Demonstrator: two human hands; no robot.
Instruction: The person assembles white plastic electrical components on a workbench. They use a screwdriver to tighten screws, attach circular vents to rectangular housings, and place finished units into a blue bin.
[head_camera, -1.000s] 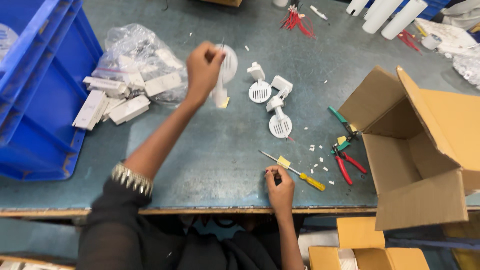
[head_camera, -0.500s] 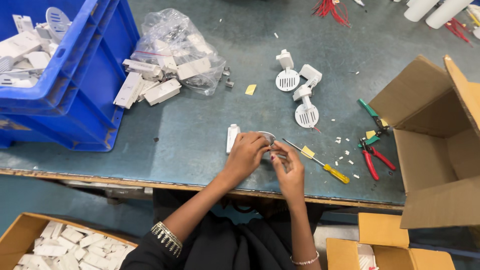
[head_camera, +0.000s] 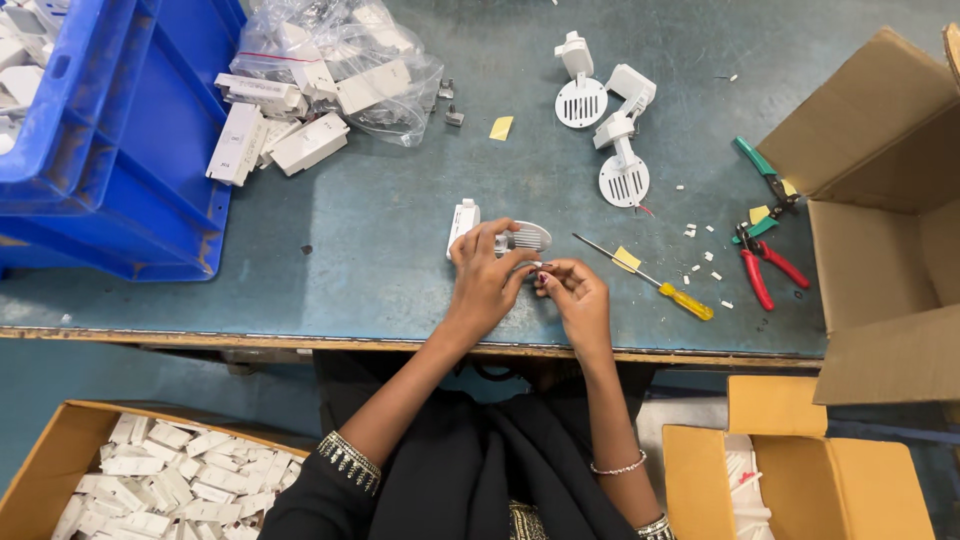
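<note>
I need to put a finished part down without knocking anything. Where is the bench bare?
Bare table lies between the blue bin and the left hand, below the plastic bag. Another patch sits between that bag and the white round parts. It is crowded by the pliers, screwdriver and cardboard box.

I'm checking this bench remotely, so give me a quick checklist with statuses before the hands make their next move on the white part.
1. Left hand on the white slotted part: ok.
2. Right hand meeting it at the fingertips: ok.
3. What the right fingertips pinch: cannot tell, too small.
4. Yellow-handled screwdriver lying beside the right hand: ok.
5. Red pliers and green cutters lying apart from both hands: ok.
</note>
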